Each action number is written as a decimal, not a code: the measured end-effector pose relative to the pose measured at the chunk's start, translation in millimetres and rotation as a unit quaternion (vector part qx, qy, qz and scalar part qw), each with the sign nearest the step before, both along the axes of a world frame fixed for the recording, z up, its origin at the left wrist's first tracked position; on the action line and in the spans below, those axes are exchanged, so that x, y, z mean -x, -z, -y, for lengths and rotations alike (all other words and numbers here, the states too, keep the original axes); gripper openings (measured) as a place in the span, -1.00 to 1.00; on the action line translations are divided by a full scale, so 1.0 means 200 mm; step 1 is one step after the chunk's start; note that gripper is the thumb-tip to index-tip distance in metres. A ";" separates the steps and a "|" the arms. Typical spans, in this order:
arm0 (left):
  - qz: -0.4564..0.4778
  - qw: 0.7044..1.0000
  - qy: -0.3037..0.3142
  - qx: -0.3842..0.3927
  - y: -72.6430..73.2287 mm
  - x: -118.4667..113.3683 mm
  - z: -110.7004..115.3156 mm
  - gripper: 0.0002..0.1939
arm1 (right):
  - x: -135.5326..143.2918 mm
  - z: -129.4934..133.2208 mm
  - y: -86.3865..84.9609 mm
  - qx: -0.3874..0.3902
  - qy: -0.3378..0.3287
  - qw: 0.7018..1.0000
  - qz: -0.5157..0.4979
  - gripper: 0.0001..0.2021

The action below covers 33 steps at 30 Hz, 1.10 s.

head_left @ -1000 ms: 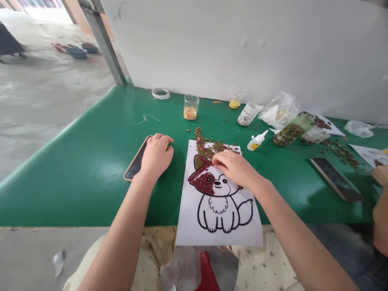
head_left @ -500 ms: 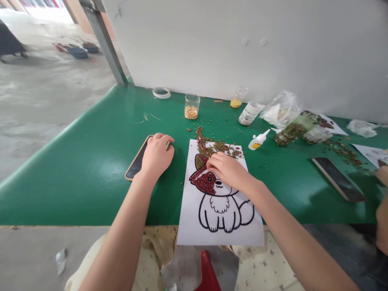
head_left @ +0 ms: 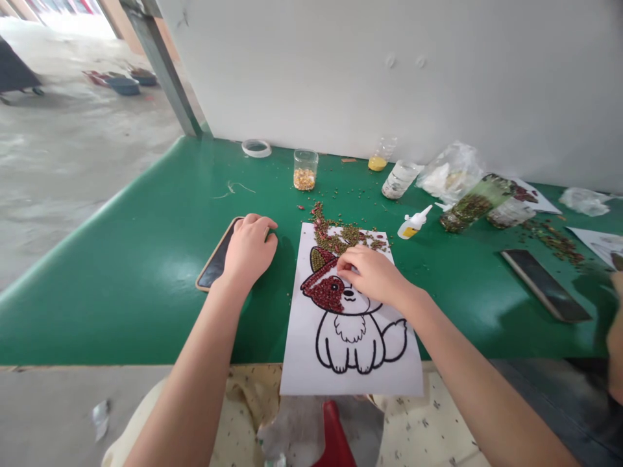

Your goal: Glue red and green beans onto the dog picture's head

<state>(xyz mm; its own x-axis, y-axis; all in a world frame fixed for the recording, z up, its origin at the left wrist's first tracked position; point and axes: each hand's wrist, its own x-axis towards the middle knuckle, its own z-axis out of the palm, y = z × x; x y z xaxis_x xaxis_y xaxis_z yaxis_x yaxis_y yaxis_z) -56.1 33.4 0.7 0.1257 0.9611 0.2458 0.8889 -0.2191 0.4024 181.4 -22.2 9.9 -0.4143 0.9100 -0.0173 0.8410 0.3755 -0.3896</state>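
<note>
A sheet of white paper with an outlined cartoon animal lies on the green table, its near end past the edge. Dark red beans cover part of the animal's face, and green ones fill one ear. My right hand is over the upper face, thumb and fingertips pinched close to the paper; anything between them is too small to make out. Loose green and red beans are heaped along the sheet's top. My left hand rests palm down, partly over a phone, fingers loosely bent and holding nothing.
A glue bottle stands right of the sheet. Behind are a cup of corn kernels, a tape roll, a cut plastic bottle and a tilted bottle of beans. Another phone lies near a person's arm.
My right fingertips have shifted slightly over the animal's forehead, still pinched. My left hand stays by the phone. The whole view has moved a little.
</note>
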 end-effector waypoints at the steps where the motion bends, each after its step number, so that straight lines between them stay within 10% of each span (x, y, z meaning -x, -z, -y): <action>1: -0.002 1.000 0.000 0.001 0.00 0.00 0.00 -0.70 | 0.00 0.00 0.00 0.002 0.000 1.000 -0.002 -0.91; 12: -0.010 1.000 0.001 0.006 0.00 -0.01 0.00 -0.69 | -0.06 0.00 -0.04 -0.161 0.054 0.985 -0.043 -0.85; 20: -0.009 1.000 0.002 0.006 0.01 0.00 -0.01 -0.69 | -0.40 -0.07 -0.08 -0.418 0.303 0.846 -0.138 -0.80; 29: -0.013 1.000 0.003 0.006 0.02 -0.02 -0.02 -0.69 | -0.68 -0.28 0.19 -0.184 0.393 0.862 -0.261 -0.19; 33: -0.012 1.000 0.008 0.007 0.02 -0.03 -0.02 -0.70 | -0.68 -0.29 0.21 -0.086 0.394 0.872 -0.277 -0.26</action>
